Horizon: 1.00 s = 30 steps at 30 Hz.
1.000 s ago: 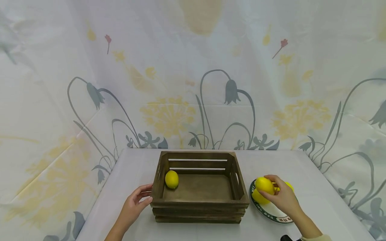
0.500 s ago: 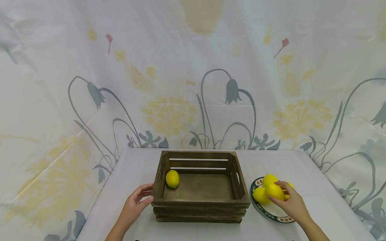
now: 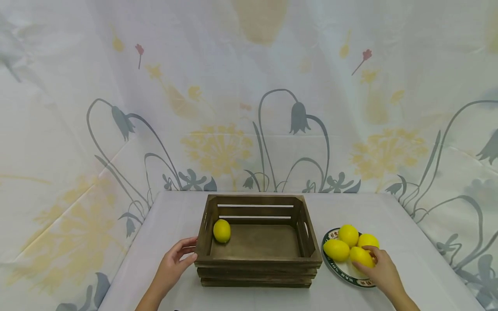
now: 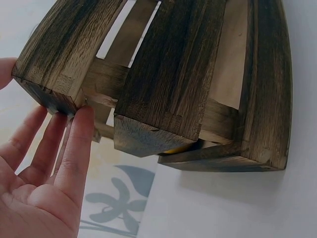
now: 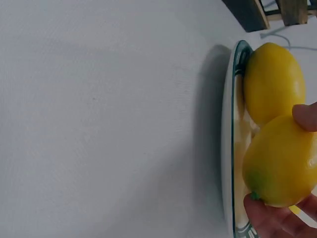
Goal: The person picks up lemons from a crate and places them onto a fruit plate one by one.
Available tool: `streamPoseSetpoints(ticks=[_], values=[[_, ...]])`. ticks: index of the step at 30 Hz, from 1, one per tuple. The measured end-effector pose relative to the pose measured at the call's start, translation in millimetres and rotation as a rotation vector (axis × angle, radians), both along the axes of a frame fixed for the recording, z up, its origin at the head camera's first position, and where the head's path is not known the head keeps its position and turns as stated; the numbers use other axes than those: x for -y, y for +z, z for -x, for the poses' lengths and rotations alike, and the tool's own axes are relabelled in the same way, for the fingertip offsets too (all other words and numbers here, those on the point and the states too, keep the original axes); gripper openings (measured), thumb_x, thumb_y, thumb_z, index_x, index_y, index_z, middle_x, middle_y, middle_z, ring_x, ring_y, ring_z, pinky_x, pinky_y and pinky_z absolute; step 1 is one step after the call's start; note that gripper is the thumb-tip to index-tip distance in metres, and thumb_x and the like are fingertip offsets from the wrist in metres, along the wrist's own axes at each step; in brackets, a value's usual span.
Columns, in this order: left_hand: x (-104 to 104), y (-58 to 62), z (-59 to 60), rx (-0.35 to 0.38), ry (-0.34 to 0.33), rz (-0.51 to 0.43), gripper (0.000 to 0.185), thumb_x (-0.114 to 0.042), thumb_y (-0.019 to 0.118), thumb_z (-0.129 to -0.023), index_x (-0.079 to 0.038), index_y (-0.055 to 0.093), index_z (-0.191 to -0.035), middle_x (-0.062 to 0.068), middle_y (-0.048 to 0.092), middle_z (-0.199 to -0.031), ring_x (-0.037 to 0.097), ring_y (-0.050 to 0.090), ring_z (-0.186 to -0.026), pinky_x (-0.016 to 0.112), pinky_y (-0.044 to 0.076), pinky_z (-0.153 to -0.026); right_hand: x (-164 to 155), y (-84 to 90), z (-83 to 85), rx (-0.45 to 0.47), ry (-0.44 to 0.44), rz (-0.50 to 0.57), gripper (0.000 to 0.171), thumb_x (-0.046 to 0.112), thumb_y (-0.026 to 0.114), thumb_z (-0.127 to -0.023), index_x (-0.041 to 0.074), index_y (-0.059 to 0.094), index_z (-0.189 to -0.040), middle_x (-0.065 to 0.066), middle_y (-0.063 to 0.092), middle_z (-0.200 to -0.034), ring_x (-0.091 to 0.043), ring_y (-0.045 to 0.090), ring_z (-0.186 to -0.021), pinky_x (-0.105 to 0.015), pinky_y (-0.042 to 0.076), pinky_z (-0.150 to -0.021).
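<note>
My right hand pinches a yellow lemon between thumb and fingers, low over the front right of a plate with a dark green rim. In the right wrist view this lemon shows a green tip and lies against another lemon. Several lemons share the plate. Nearly straight, the fingers of my left hand touch the left side of a slatted wooden crate, near its front corner. The left wrist view shows the fingertips against the end of a slat. Inside the crate, at the left, lies one lemon.
The crate stands mid-table, with the plate close to its right. A white cloth covers the table. Behind and at both sides hangs a flower-printed curtain.
My right hand has moved right and down, bringing its lemon from the plate's left part to its front right. The other lemons have come into fuller view. My left hand and the crate stay put.
</note>
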<state>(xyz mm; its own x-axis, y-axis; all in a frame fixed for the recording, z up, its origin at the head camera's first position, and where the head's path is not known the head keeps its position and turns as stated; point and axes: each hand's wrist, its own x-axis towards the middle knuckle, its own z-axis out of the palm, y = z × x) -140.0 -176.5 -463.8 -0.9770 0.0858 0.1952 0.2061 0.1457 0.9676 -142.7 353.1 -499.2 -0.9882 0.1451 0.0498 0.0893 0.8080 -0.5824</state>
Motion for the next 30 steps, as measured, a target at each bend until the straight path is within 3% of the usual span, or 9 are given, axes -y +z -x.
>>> streamPoseSetpoints(ticks=[7,15,22,30], values=[[-1,-0.4,-0.1,-0.013,-0.002,-0.006,0.038,0.002,0.06,-0.087,0.007,0.051,-0.123,0.021,0.053,-0.12,0.008,0.054,-0.098,0.02,0.049,-0.079,-2,-4.2,1.7,0.034,-0.009,-0.006,0.067,0.036,0.075,-0.077,-0.011,0.049,-0.117,-0.032,0.049,-0.106,-0.04,0.05,-0.094,-0.052,0.045,-0.079],[0,-1.3,0.2,0.0,0.012,0.012,0.037,-0.001,0.062,-0.086,0.006,0.053,-0.122,0.017,0.055,-0.118,0.009,0.055,-0.097,0.021,0.049,-0.08,-5,8.7,-2.0,-0.04,-0.02,-0.033,0.06,0.03,0.074,-0.078,-0.012,0.051,-0.114,-0.031,0.05,-0.101,-0.034,0.053,-0.082,-0.043,0.049,-0.065],[1,-1.1,1.7,0.036,0.017,0.003,0.038,-0.001,0.063,-0.086,0.005,0.053,-0.122,0.016,0.054,-0.119,0.01,0.055,-0.097,0.021,0.049,-0.08,-1,26.4,-1.2,-0.094,-0.035,0.002,0.059,0.027,0.073,-0.081,-0.01,0.048,-0.119,-0.033,0.046,-0.107,-0.041,0.054,-0.089,-0.048,0.051,-0.07],[1,-1.7,3.0,0.04,0.013,0.005,0.038,-0.001,0.063,-0.086,0.005,0.054,-0.122,0.017,0.054,-0.12,0.011,0.055,-0.098,0.021,0.049,-0.081,6,37.6,5.4,-0.188,-0.07,0.057,0.054,0.027,0.073,-0.081,-0.004,0.051,-0.119,-0.024,0.047,-0.107,-0.036,0.051,-0.09,-0.048,0.05,-0.069]])
